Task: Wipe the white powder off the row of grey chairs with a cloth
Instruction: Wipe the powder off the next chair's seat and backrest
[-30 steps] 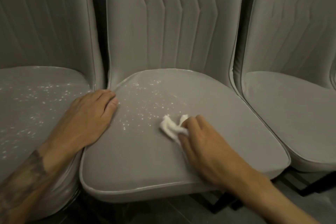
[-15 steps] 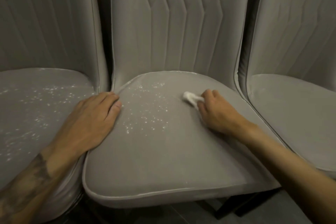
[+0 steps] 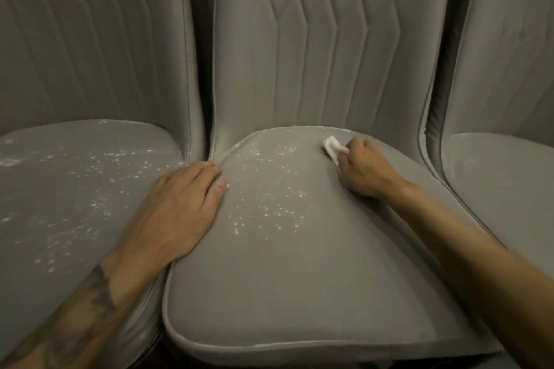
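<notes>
The right hand (image 3: 364, 169) holds a small crumpled white cloth (image 3: 331, 145), its fingers (image 3: 356, 147) curled round the wad and pressing it onto the padded grey seat of the middle chair (image 3: 299, 293). The cloth sits at the seat's back edge, towards the back right corner, just below the backrest. The left hand (image 3: 177, 210) lies flat on the seat's left edge with straight fingers (image 3: 207, 174) and grips nothing; it appears to steady the chair.

The scattered white powder specks (image 3: 263, 198) lie in the left half of this seat, between the two hands. To do the stroke well, I judge the cloth should sweep left from the back edge across the patch under even pressure, in overlapping passes towards one edge. That gathers the powder rather than rubbing it into the nap. The seam below the backrest probably needs a slow pass. The grey seat of the left chair (image 3: 60, 189) is heavily speckled and awaits its turn; the grey seat of the right chair (image 3: 503, 183) shows no obvious specks.

A second ago the cloth was mid-seat, at the patch's front right; half a second ago it was farther back. Now it reaches the back edge. The left hand has not shifted.
</notes>
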